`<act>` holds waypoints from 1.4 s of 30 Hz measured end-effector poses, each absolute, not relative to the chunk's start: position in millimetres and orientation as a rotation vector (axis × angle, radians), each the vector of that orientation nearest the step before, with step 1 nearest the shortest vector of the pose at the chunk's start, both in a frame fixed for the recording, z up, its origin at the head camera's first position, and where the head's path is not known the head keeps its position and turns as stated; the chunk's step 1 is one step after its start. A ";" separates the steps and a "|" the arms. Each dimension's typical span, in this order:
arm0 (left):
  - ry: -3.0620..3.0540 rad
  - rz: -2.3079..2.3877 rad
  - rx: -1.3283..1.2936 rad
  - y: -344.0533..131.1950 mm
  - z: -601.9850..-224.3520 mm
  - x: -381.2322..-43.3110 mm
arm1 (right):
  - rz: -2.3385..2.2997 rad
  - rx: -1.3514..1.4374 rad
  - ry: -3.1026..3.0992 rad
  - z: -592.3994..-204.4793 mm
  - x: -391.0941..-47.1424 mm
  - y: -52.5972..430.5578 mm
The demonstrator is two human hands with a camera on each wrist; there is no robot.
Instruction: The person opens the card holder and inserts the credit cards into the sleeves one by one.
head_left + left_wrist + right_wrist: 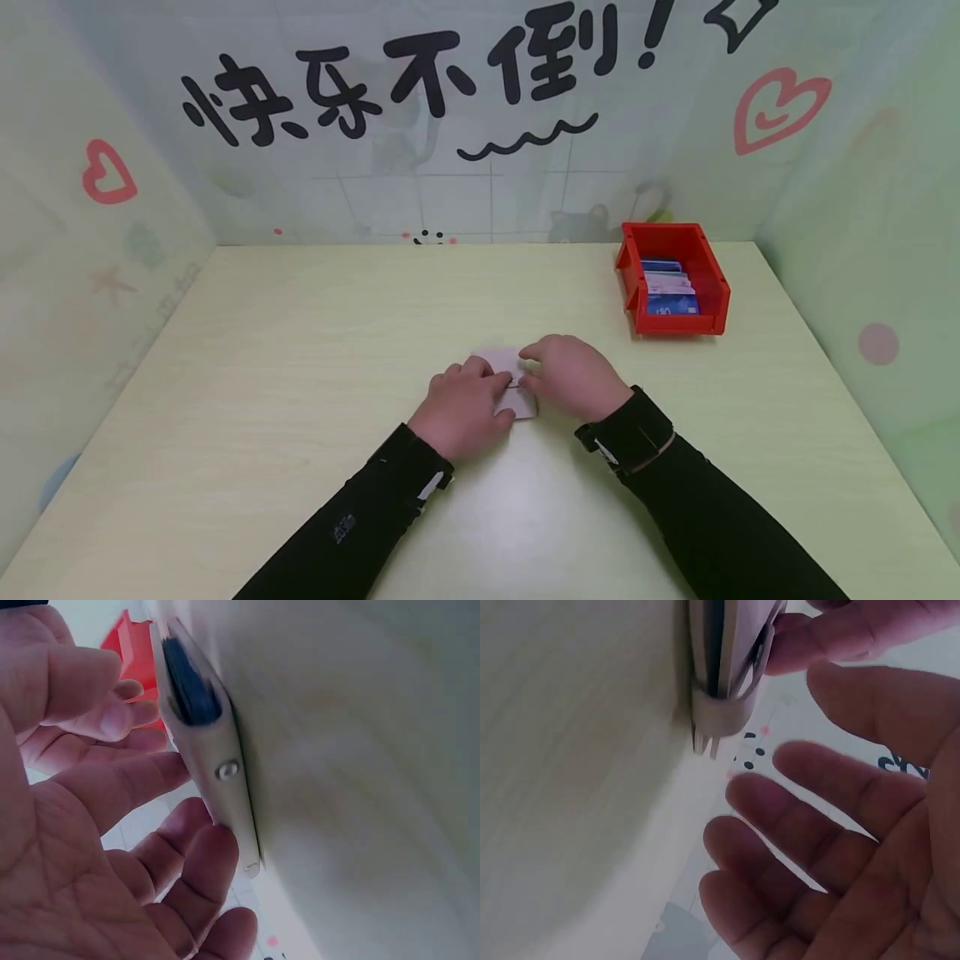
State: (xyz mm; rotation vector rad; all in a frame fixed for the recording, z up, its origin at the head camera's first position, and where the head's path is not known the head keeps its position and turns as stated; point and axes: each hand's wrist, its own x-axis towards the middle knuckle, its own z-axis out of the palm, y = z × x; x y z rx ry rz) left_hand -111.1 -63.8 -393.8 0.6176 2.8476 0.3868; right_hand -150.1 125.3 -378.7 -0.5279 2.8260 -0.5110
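A small pale pink wallet (517, 403) with a silver snap (228, 770) lies on the table between both hands. Dark blue layers (191, 686) show inside its open side in the left wrist view. A strap (724, 712) loops around its end in the right wrist view. My left hand (467, 407) rests on the wallet, fingertips against its top face and the thumb by the near edge. At the wallet's right side is my right hand (573, 375), with fingers loosely bent and nothing between them; a gap separates them from the strap in the right wrist view.
A red bin (716, 287) holding blue and white packets (670, 287) stands at the table's back right. The pale wooden table (300, 350) is bounded by printed cloth walls at the back and both sides.
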 end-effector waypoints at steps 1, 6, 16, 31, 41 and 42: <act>2.836 0.415 0.632 -63.9 -394.0 -110.8 | -0.511 -0.538 2.812 -379.2 -148.6 124.4; 2.745 0.624 0.631 -67.4 -395.3 -112.9 | -0.451 -0.649 2.803 -381.2 -143.3 121.3; 2.688 0.738 0.602 -73.3 -395.6 -119.4 | -0.372 -0.688 2.830 -382.3 -140.6 117.7; 2.750 0.606 0.649 -69.3 -397.5 -116.9 | -0.351 -0.693 2.862 -387.8 -139.4 113.9; 2.753 0.606 0.654 -68.4 -396.1 -117.5 | -0.314 -0.858 2.945 -393.6 -137.7 114.6; 2.752 0.605 0.654 -68.4 -395.7 -117.5 | -0.304 -0.850 2.948 -393.8 -137.8 114.2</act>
